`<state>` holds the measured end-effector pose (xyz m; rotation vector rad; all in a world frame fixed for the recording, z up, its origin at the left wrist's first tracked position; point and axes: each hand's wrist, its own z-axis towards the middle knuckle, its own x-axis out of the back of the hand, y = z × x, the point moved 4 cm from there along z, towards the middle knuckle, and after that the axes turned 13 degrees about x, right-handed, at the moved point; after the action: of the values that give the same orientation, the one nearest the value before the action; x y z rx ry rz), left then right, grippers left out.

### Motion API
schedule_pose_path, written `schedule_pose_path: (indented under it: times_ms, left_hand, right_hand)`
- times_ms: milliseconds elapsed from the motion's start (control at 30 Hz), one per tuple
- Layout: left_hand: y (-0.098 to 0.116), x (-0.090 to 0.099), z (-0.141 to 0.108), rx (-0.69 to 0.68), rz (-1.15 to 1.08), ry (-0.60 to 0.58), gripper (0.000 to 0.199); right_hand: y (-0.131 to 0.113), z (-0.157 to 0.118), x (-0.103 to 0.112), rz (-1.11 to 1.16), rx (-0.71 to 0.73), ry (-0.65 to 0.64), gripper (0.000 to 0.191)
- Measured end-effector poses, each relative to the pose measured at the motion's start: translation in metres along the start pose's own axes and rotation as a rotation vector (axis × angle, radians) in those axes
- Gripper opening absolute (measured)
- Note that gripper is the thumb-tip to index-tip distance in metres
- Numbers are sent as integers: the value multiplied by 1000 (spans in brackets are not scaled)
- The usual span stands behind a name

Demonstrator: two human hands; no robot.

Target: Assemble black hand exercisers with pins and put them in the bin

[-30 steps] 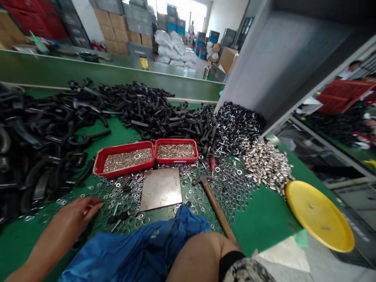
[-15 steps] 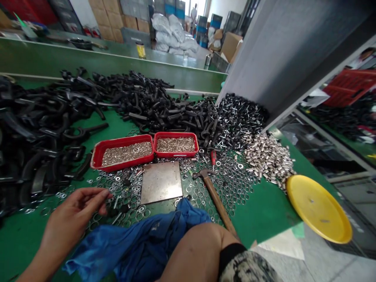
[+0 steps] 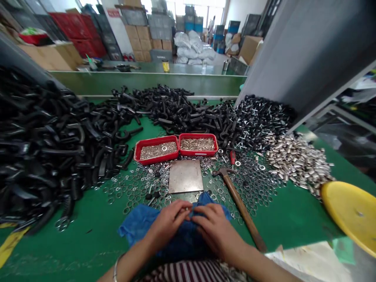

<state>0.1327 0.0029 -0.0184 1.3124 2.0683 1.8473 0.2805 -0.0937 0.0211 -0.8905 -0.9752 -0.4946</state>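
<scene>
My left hand (image 3: pixel 169 223) and my right hand (image 3: pixel 216 231) meet at the front of the green bench, both gripping a crumpled blue cloth (image 3: pixel 138 223) and gathering it up between them. Just beyond the fingers lies a square steel plate (image 3: pixel 185 176) among scattered steel washers (image 3: pixel 129 188). A wooden-handled claw hammer (image 3: pixel 237 203) lies to the right of my right hand, its handle end close to that wrist. A metal bangle circles my left wrist.
Two red trays (image 3: pixel 155 152) of small metal parts stand beyond the plate. Heaps of black metal fittings (image 3: pixel 58 149) spread left and back, with silver sleeves (image 3: pixel 298 162) and a yellow round lid (image 3: pixel 352 211) at right. A grey panel (image 3: pixel 308 51) rises at back right.
My left hand has moved from the washers onto the blue cloth, and both hands now grip it. The view has turned, so the bench items sit further right.
</scene>
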Motion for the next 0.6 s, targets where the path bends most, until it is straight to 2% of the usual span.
schedule_pose_path:
  times_ms: [67, 133, 200, 267, 333, 367, 400, 433, 467, 533, 600]
  left_hand:
    - [-9, -18, -4, -47, 56, 22, 23]
    - [-22, -23, -5, -67, 60, 63, 25]
    - [-32, -17, -3, -53, 44, 86, 26]
    - [-39, -4, 2, 10, 7, 101, 28]
    - [-42, 10, 6, 119, -75, 108, 31]
    - [-42, 17, 8, 173, -128, 105, 32]
    - [-41, 22, 9, 217, -176, 94, 33]
    - [-38, 26, 11, 246, -215, 78, 33]
    - [-35, 29, 13, 258, -243, 64, 33]
    - [-27, 32, 21, 246, -271, 58, 32]
    - [-17, 31, 32, 205, -276, 72, 30]
  right_hand:
    - [26, -30, -20, -74, -147, 18, 38]
    - [37, -42, -39, -90, -148, 50, 35]
    - [40, -37, -48, -39, -152, 63, 32]
    - [44, -23, -40, 81, -138, 64, 35]
    - [63, -13, -12, 175, -175, 103, 37]
    - [82, -14, 8, 171, -258, 165, 36]
    - [108, -19, 31, 116, -385, 220, 31]
    - [138, -29, 54, 10, -570, 280, 26]
    - [168, -39, 75, -65, -684, 323, 28]
    - [226, -60, 110, -203, -848, 373, 28]
    - [271, -77, 131, -300, -977, 369, 27]
